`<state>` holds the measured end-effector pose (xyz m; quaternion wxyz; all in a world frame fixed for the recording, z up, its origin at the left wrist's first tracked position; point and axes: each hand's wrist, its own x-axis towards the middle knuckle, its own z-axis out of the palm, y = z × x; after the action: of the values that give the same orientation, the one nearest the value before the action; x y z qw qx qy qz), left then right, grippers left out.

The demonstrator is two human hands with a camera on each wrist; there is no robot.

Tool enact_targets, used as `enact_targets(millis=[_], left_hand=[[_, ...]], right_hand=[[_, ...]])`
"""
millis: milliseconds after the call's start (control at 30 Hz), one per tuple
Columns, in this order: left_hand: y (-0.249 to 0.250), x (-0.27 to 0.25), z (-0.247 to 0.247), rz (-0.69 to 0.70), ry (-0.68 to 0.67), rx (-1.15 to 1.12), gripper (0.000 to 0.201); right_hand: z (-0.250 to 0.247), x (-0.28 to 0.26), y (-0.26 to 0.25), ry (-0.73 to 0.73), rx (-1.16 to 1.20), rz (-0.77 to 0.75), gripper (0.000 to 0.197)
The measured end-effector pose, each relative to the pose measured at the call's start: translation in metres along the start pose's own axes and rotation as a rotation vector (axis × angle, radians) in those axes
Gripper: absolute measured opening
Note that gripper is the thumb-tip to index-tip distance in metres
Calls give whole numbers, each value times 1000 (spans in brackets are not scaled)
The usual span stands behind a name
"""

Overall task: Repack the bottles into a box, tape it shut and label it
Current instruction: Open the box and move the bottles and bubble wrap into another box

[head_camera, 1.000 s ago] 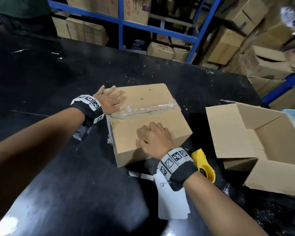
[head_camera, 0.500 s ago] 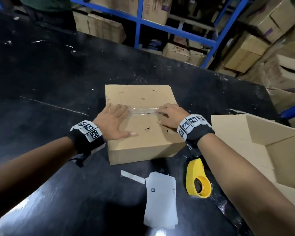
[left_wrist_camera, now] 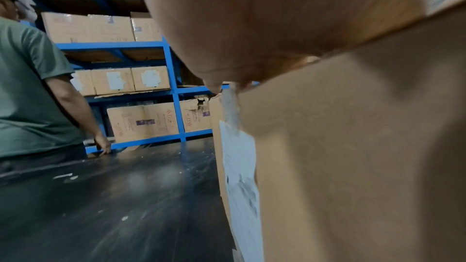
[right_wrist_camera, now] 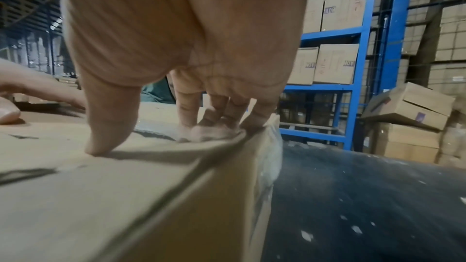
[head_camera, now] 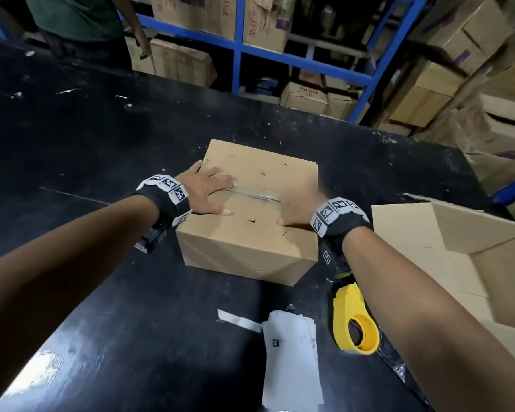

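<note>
A closed brown cardboard box sits mid-table, with clear tape running along its top seam. My left hand lies flat and open on the left part of the lid. My right hand, blurred in the head view, presses on the lid's right edge. In the right wrist view its fingertips push the tape down where it folds over the edge, and the thumb rests on the lid. The left wrist view shows a white label on the box's side. No bottles are visible.
A yellow tape dispenser lies under my right forearm, beside a stack of white label sheets and a paper strip. An open empty box stands to the right. A person in a green shirt stands at the far side, by blue shelving.
The box was turned square to me. My hands have slid apart along the taped seam, the left toward the left end and the right to the right edge.
</note>
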<state>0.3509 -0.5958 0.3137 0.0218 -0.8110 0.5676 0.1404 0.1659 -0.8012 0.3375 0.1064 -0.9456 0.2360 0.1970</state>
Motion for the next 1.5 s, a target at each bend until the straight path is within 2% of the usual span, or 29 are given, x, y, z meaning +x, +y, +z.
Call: enact_targets(millis=[67, 167, 267, 433, 600, 800, 967, 1033, 1100, 1167, 1367, 1500], left_hand=[[-1, 2, 3, 11, -13, 10, 80], [-3, 4, 9, 14, -17, 29, 81], [-3, 3, 10, 20, 17, 2, 80], [-4, -4, 7, 86, 184, 2, 73], [-5, -9, -12, 186, 406, 144, 85], [4, -25, -27, 190, 461, 181, 91], [20, -45, -38, 147, 635, 89, 59], [25, -49, -39, 140, 733, 73, 48], [29, -55, -40, 140, 786, 63, 38], [36, -64, -43, 111, 781, 46, 35], [60, -98, -41, 4, 733, -36, 28], [79, -125, -33, -37, 755, -56, 24]], right_hand=[[2, 1, -3, -21, -21, 0, 44], [4, 2, -5, -39, -32, 18, 56], [4, 2, -2, 12, 61, 61, 66], [-2, -3, -4, 111, 119, 85, 59], [-19, -21, -10, 228, 78, 117, 58], [-19, -56, -26, 414, 50, 74, 55], [-13, -73, -32, 547, -173, 80, 60], [-11, -82, -34, 555, -165, 75, 59], [-10, -92, -37, 567, -69, 43, 48], [-9, -102, -39, 595, 53, 39, 31], [1, -134, -40, 759, -80, 11, 21], [12, -157, -45, 795, -34, -26, 24]])
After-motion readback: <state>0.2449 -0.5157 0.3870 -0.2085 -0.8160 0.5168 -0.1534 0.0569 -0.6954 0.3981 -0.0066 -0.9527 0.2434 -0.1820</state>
